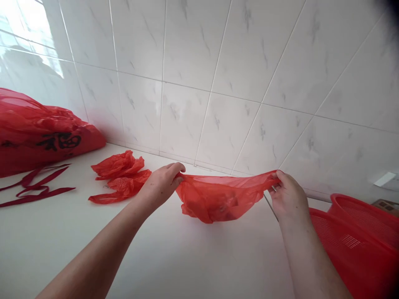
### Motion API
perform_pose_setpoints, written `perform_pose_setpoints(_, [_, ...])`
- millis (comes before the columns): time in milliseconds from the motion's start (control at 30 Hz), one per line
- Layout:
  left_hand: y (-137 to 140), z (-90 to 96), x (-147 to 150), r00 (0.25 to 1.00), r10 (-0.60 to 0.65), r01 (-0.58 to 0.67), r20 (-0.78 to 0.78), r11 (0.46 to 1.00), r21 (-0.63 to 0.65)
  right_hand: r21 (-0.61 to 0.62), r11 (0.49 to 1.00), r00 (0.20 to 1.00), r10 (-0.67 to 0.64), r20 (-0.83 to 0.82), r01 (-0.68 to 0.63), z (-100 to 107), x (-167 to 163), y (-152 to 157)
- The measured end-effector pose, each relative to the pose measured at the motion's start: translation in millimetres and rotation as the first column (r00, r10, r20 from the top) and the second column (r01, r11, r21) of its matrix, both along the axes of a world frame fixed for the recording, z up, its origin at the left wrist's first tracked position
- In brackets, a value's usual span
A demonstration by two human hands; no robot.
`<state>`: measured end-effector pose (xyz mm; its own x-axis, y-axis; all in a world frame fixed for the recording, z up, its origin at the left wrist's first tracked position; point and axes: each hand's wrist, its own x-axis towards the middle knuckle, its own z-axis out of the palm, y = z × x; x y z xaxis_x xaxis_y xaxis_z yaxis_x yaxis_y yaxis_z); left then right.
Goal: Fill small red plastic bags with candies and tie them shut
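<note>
Left hand (pixel 164 181) and right hand (pixel 290 195), nearly closed, each pinch one end of the red bag (pixel 215 203), stretched just right of centre. Its thin film might tear if pulled harder, or sag if a pinch slackens; swung left, it could snag the crumpled plastic (pixel 124 182), left of centre.

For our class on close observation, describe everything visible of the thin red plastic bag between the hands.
The thin red plastic bag is see-through and creased. Its upper edge stretches between the bare left hand and right hand, gripping its ends; the rest sags in folds over the white tabletop. A darker patch shows through its middle, too blurred to identify.
</note>
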<state>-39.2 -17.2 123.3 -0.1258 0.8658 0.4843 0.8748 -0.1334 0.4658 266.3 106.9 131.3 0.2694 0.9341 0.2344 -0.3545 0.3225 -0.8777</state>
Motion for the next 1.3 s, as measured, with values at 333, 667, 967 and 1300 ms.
perform_pose_setpoints(333, [-16,20.0,7,0.87,-0.242,0.231,0.431,0.97,0.077,0.018,0.969,0.935,0.244,-0.259,-0.248,8,-7,-32])
perform_pose_setpoints(667, [1,27.7,67,0.671,-0.491,0.404,0.556,0.87,0.282,-0.085,0.823,0.688,0.521,0.505,-0.561,3,-68,-89])
perform_pose_setpoints(967, [12,16.7,84,0.756,-0.446,0.308,0.48,0.888,0.341,-0.135,0.852,0.675,0.489,0.553,-0.506,-5,-79,-62])
perform_pose_setpoints(1300, [35,1.3,76,0.904,-0.413,0.342,0.113,0.855,0.389,0.088,0.786,0.75,0.542,0.378,-0.612,-8,-97,-35])
